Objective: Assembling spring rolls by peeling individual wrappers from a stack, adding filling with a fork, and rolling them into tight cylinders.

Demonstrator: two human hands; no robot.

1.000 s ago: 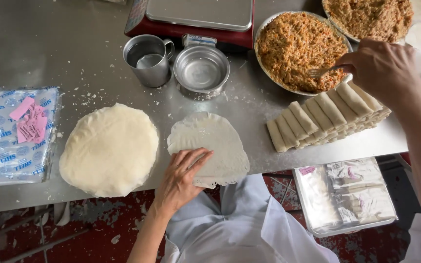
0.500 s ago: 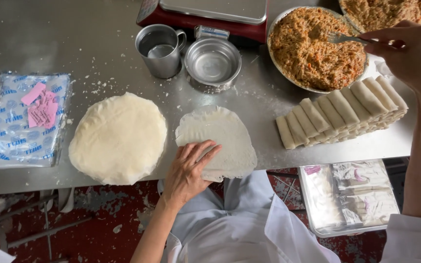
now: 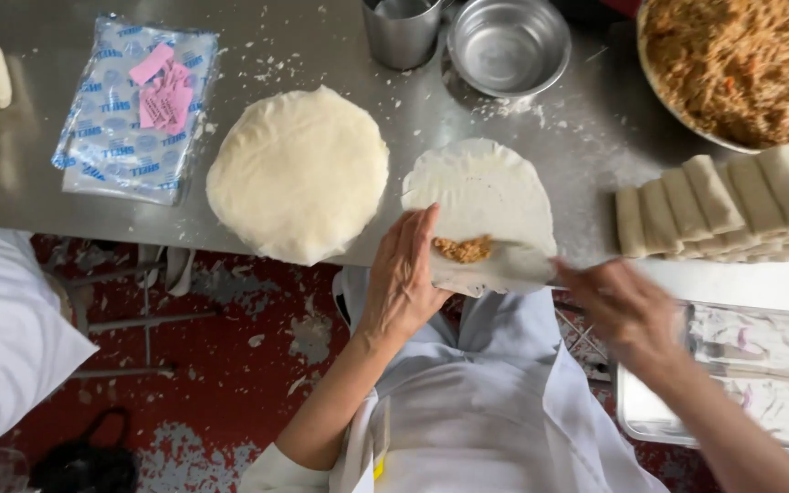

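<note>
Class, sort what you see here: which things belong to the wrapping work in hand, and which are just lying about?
In use:
left hand
right hand
single wrapper
spoonful of filling
bowl of shredded filling
stack of wrappers
finished rolls

Lying about:
plastic packet
empty steel bowl
steel mug

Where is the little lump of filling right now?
In the head view, the filling sits on the near edge of the single round wrapper, right beside the left hand, with the wrapper stack further left.

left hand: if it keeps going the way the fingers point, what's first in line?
The left hand points up-screen along the single wrapper. Past that sheet's far edge, the metal bowl looks first in line, though the cup sits close by.
</note>
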